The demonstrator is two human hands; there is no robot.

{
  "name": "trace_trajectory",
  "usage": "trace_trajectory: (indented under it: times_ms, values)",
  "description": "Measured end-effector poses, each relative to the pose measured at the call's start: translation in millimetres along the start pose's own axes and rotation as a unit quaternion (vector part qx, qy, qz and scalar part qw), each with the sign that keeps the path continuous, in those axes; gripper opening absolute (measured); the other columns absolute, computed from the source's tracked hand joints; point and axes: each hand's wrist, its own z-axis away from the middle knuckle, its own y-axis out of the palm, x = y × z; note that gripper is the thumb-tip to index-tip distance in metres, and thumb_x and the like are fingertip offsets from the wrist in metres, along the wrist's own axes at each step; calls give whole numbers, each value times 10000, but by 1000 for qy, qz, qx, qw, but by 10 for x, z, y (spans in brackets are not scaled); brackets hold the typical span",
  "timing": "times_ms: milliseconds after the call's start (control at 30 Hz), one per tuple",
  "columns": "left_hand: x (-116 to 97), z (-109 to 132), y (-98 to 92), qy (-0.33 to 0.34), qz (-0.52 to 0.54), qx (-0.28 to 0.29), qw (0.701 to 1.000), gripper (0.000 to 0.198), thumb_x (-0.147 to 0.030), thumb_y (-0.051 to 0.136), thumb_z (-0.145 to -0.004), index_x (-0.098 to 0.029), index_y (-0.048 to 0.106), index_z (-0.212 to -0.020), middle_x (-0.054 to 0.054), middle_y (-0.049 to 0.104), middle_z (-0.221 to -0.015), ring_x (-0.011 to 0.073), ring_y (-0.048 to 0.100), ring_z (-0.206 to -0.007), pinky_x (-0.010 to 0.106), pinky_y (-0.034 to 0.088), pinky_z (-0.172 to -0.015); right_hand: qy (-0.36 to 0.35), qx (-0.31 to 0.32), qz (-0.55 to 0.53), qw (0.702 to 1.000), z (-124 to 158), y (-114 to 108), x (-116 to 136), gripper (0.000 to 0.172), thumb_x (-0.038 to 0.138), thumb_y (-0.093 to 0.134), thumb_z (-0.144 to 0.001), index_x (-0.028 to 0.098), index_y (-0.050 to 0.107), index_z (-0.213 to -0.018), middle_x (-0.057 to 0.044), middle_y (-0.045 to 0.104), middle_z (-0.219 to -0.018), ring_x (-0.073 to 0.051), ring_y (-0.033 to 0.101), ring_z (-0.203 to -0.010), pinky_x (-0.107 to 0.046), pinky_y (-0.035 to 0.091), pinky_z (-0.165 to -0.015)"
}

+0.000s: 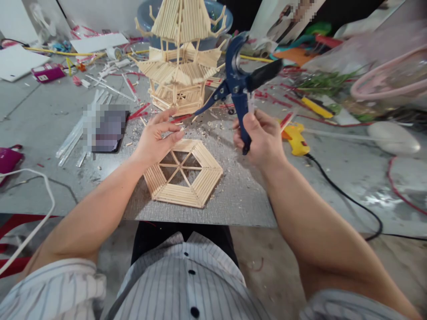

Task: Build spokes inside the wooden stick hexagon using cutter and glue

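My right hand (262, 138) is closed round the handle of a blue cutter (238, 84), held upright above the table with its jaw open. My left hand (156, 140) rests on the far left edge of a flat hexagonal panel of wooden sticks (185, 175), its thumb and fingers pinched on a thin wooden stick (187, 126) that points toward the cutter. Behind both hands stands a tiered pagoda model of wooden sticks (178, 62).
A yellow glue gun (295, 138) with a black cord lies right of my right hand. A dark phone (106, 129) and loose clear sticks lie to the left. Scraps, red strips, a blue bowl (213, 13) and a pink basket (390, 75) crowd the back.
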Motion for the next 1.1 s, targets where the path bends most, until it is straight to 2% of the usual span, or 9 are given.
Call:
trace_trajectory:
  times_ms: [100, 267, 467, 600, 700, 800, 933, 1033, 1100]
  values:
    - [-6, 9, 11, -11, 39, 27, 999, 234, -441, 685, -786, -208, 713, -802, 87, 601, -1324, 262, 543, -1258, 496, 377, -1111, 52, 43, -116, 991, 67, 91, 64, 519, 647, 778, -576, 247, 469, -693, 69, 431, -542, -54, 308, -371, -262, 228, -355]
    - [-70, 15, 17, -50, 112, 68, 990, 291, -455, 691, -776, -166, 707, -808, 113, 703, -1120, 235, 617, -1165, 433, 472, -1009, 100, 85, -181, 975, 125, 170, 87, 422, 457, 833, -583, 225, 484, -631, 83, 425, -480, -45, 338, -347, -234, 227, -338]
    - [-214, 46, 36, -88, 116, 71, 987, 281, -442, 700, -776, -165, 724, -820, 88, 714, -1147, 222, 644, -1128, 405, 478, -1002, 83, 57, -187, 977, 131, 186, 31, 279, 340, 786, -636, 214, 537, -642, 53, 524, -593, -50, 430, -411, -234, 327, -383]
    - [-299, 69, 65, -103, 136, 87, 981, 264, -438, 703, -774, -178, 736, -806, 72, 736, -1084, 238, 620, -1176, 409, 466, -1025, 32, 68, -163, 984, 124, 183, 16, 256, 326, 744, -663, 274, 649, -895, -1, 665, -1010, -146, 644, -781, -336, 537, -708]
    - [-329, 74, 75, -101, 160, 97, 977, 221, -401, 707, -773, -183, 741, -784, 60, 745, -1027, 233, 606, -1195, 392, 457, -1031, 23, 108, -194, 975, 118, 160, 12, 351, 313, 736, -633, 324, 658, -975, 3, 660, -1116, -217, 620, -1064, -427, 487, -958]
    - [-336, 75, 81, -100, 170, 123, 973, 198, -364, 699, -776, -172, 742, -788, 60, 740, -991, 210, 654, -1074, 356, 495, -947, 30, 141, -207, 968, 139, 166, 18, 441, 357, 738, -614, 341, 655, -1047, 1, 667, -1138, -248, 577, -1162, -468, 442, -1029]
    - [-343, 88, 91, -68, 137, 166, 974, 187, -347, 690, -768, -165, 731, -750, 39, 702, -860, 136, 649, -803, 281, 507, -769, 38, 159, -161, 973, 176, 221, 82, 492, 533, 717, -665, 301, 640, -1091, -22, 684, -1103, -242, 594, -1123, -454, 450, -1005]
    - [-363, 105, 92, -56, 138, 122, 981, 190, -366, 685, -768, -181, 709, -730, 8, 651, -729, 107, 597, -694, 248, 478, -668, 47, 160, -101, 981, 128, 154, 197, 625, 804, 403, -771, 281, 662, -995, -52, 691, -1016, -223, 624, -1023, -404, 486, -910]
    - [-373, 113, 84, -61, 147, 63, 985, 213, -406, 672, -780, -197, 702, -749, 1, 640, -703, 102, 576, -658, 244, 458, -620, 52, 116, -2, 992, 51, 4, 268, 761, 834, 174, -805, 262, 672, -868, -75, 686, -936, -222, 626, -964, -393, 488, -851]
